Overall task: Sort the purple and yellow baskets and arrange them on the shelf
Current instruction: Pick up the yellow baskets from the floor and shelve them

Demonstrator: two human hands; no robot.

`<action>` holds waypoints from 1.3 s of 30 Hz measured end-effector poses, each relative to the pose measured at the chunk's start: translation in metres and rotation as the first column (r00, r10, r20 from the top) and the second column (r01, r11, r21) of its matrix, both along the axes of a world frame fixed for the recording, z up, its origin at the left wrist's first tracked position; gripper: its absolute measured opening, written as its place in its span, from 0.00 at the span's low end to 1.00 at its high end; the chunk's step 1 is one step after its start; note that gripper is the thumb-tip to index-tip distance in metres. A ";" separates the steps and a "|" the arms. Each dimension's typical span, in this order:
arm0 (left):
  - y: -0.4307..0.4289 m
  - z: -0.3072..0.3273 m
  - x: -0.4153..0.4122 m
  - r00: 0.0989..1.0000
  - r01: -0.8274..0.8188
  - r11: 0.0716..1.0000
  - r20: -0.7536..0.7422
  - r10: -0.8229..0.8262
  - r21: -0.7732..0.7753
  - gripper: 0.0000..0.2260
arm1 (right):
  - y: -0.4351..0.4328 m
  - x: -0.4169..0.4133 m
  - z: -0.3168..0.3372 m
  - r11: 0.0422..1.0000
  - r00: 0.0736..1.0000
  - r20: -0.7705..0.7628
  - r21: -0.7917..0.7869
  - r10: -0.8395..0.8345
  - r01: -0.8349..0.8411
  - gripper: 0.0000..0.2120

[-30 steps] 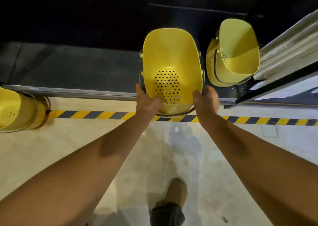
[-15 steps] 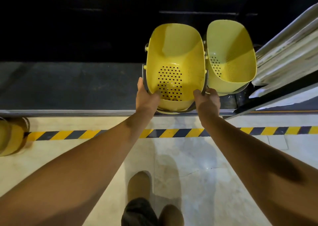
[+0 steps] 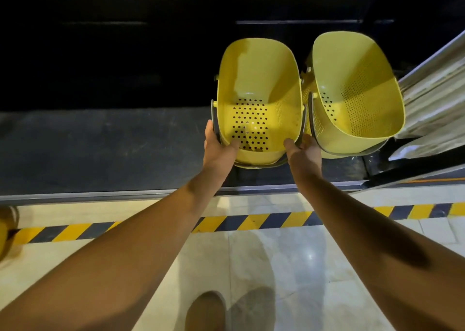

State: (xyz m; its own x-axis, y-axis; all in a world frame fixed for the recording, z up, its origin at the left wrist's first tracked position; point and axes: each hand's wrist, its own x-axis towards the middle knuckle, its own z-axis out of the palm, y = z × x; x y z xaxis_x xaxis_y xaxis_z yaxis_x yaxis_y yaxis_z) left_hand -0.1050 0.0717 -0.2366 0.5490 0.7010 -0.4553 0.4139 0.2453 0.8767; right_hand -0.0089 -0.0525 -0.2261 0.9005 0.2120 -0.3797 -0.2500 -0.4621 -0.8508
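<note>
A yellow perforated basket with a dark handle sits on the dark shelf, near its front edge. My left hand grips its near left rim, thumb inside. My right hand holds the near right rim the same way. A second yellow basket stands right beside it on the shelf, tilted toward the right and touching it. Part of a third yellow basket shows on the floor at the far left edge. No purple basket is in view.
The shelf's metal front lip runs across the view. Below it a yellow-and-black hazard stripe crosses the pale tiled floor. Pale slatted panels lean at the right. My foot is at the bottom.
Both hands have pushed the basket farther in over the shelf, up against the second basket. The view has shifted forward, and the basket on the floor has slid almost out of frame.
</note>
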 end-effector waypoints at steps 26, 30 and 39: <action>-0.029 0.090 -0.127 0.617 0.738 0.433 -0.777 -0.124 0.517 0.24 | -0.022 -0.096 0.084 0.398 0.398 0.226 -0.811 0.889 -0.429 0.23; -0.025 0.124 -0.196 0.565 0.743 0.496 -0.819 -0.105 0.449 0.27 | -0.006 -0.146 0.123 0.128 0.130 0.077 -0.885 0.988 -0.447 0.25; 0.015 0.211 -0.385 0.416 0.626 0.703 -0.907 0.064 0.337 0.28 | 0.087 -0.297 0.215 0.000 -0.259 0.158 -0.854 0.953 -0.521 0.25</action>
